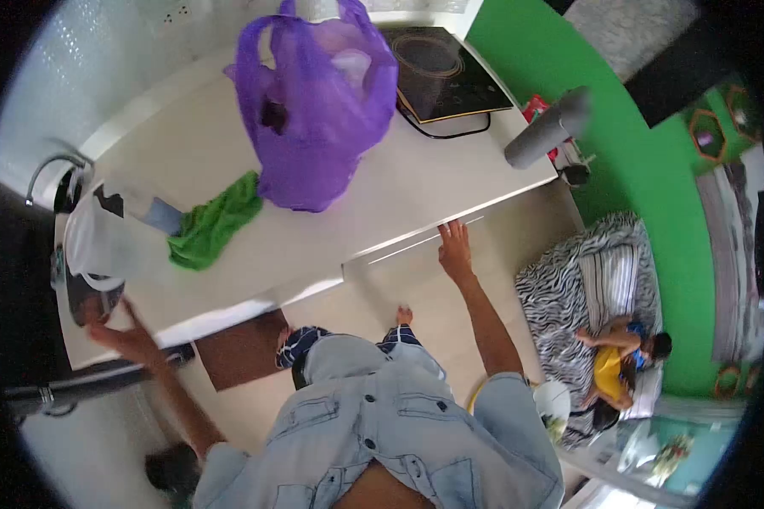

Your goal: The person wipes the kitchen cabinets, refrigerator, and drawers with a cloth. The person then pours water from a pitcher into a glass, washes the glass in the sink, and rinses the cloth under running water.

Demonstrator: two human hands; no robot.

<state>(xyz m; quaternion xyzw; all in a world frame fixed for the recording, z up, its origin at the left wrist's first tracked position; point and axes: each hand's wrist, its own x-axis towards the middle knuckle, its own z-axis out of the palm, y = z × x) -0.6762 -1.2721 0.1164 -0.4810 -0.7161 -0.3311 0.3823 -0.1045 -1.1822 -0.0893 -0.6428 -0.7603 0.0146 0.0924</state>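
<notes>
My left hand [127,335] is at the left end of the white counter [390,191], thumb and fingers apart, beside a dark object [89,297] below a white plastic bag [102,237]. Whether it touches that object is unclear. My right hand [455,246] rests its fingertips on the counter's front edge, near a slot in the front, and holds nothing. On the counter stand a full purple plastic bag [318,119] and, to its left, a crumpled green cloth [216,222] next to a grey-blue cloth [163,215].
A black induction cooker [441,76] with a cable lies at the back right. A grey cylinder [543,131] stands at the right end. A faucet [51,170] is at far left. On a zebra-patterned bed [556,297] a person [611,365] lies. A brown mat [239,349] covers some floor.
</notes>
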